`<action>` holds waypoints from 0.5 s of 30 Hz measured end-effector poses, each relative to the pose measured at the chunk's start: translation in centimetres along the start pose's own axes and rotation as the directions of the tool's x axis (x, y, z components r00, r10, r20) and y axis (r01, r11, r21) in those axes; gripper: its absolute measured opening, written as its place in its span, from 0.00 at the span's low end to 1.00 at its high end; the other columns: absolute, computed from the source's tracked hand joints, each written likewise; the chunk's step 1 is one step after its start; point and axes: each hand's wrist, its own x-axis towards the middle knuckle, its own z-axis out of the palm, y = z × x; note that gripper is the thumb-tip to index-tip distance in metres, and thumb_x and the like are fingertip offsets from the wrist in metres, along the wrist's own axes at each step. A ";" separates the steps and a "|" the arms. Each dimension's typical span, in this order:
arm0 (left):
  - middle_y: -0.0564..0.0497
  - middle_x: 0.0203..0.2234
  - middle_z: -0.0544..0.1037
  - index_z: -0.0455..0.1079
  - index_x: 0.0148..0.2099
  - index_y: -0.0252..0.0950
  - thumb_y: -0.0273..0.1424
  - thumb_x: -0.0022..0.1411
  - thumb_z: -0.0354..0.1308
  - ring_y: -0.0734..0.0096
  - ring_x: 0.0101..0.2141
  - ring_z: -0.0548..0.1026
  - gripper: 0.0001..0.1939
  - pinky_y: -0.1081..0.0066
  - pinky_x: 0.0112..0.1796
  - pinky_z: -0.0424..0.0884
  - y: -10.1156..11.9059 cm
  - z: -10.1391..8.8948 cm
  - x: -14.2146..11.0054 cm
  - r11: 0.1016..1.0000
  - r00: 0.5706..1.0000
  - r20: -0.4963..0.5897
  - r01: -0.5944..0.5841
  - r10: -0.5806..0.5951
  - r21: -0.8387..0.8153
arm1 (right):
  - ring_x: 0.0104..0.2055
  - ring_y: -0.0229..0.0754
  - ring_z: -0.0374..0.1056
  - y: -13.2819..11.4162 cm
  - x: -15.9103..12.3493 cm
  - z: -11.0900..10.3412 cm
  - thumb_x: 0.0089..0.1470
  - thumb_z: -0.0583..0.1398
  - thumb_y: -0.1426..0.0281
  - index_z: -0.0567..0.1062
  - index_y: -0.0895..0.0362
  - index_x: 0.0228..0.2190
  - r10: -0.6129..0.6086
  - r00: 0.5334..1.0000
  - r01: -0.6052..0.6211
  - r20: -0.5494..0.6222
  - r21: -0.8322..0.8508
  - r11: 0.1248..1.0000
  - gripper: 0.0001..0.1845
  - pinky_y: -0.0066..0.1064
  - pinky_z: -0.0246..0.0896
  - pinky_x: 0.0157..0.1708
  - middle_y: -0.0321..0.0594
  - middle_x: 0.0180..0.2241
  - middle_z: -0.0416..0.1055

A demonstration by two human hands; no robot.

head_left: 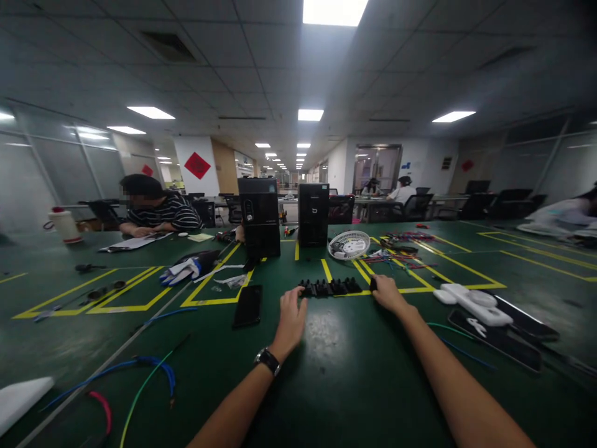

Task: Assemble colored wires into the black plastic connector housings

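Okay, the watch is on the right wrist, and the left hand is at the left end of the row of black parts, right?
Not quite: the watch is on the left wrist, as the head view shows. The left hand is indeed at the left end of the row of black parts.

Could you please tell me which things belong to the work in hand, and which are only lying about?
Apparently in use:
- row of small black parts, at the left hand
- small black piece, seemingly in the right hand's fingers

Apparently just lying about:
- black phone
- white basket
- blue cable
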 end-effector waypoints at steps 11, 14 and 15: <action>0.40 0.50 0.68 0.57 0.58 0.31 0.23 0.60 0.46 0.60 0.52 0.63 0.23 0.63 0.51 0.58 -1.0 1.5 4.3 0.870 0.946 0.164 0.178 -0.280 0.460 | 0.61 0.45 0.52 0.1 -0.6 3.7 0.45 0.47 0.84 0.59 0.62 0.58 -0.177 0.978 0.188 -0.110 0.095 0.978 0.36 0.45 0.48 0.57 0.56 0.60 0.54; 0.42 0.50 0.69 0.61 0.55 0.34 0.30 0.63 0.50 0.61 0.49 0.68 0.18 0.59 0.48 0.65 0.3 2.2 4.4 0.869 0.939 0.183 0.179 -0.290 0.460 | 0.61 0.48 0.50 -0.8 -1.1 2.8 0.44 0.50 0.83 0.58 0.59 0.58 -0.079 0.980 0.083 -0.181 0.017 0.996 0.37 0.50 0.41 0.58 0.52 0.59 0.56; 0.43 0.49 0.69 0.62 0.54 0.34 0.33 0.63 0.52 0.62 0.47 0.69 0.18 0.58 0.46 0.67 0.7 2.4 4.4 0.872 0.938 0.190 0.179 -0.292 0.456 | 0.62 0.48 0.49 -1.2 -1.3 2.3 0.43 0.50 0.82 0.59 0.59 0.58 -0.052 0.971 0.054 -0.235 0.000 0.999 0.37 0.49 0.39 0.58 0.52 0.59 0.57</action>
